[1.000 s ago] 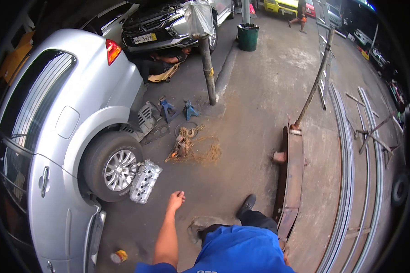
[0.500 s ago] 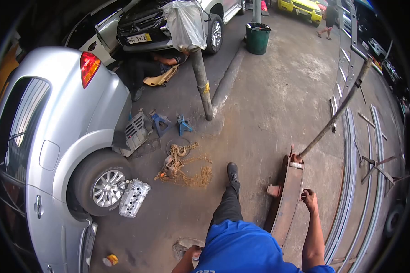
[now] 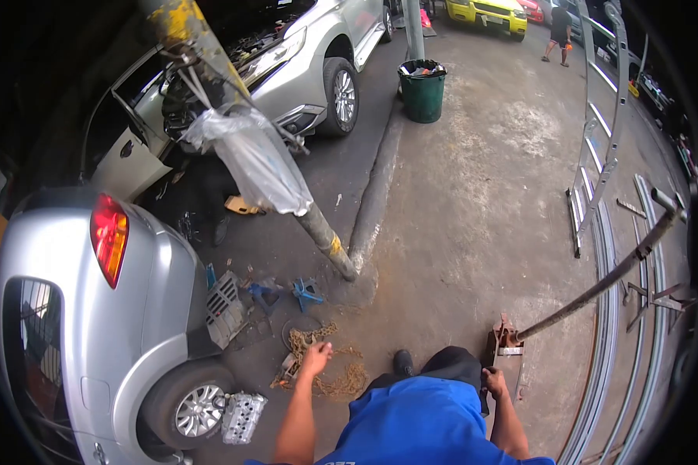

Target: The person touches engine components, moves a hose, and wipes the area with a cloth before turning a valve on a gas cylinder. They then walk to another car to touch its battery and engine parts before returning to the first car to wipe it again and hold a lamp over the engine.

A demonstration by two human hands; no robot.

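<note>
My left hand [image 3: 316, 359] is raised in front of me with nothing in it, its fingers loosely apart. In view it overlaps a heap of rusty chain [image 3: 341, 376] on the floor without visibly touching it. Low at my right side, my right hand [image 3: 494, 382] has its fingers curled in, and I see no object in it. Beside that hand, a rusty floor jack [image 3: 506, 349] stands on the concrete, partly hidden by my arm and leg. Its long handle [image 3: 597, 284] slants up to the right.
A silver car [image 3: 147, 263] stands at left, with a metal engine cover [image 3: 243, 418] by its wheel. Blue jack stands [image 3: 307, 293] sit near a post [image 3: 326, 236]. A green bin [image 3: 422, 97], a ladder [image 3: 601, 132] and metal rails [image 3: 603, 325] lie farther off. A person [image 3: 560, 35] walks at the back.
I have stepped forward, closer to the jack and post. My left hand has swung up and forward; my right hand has come back nearer my body. The plastic-wrapped post looms larger.
</note>
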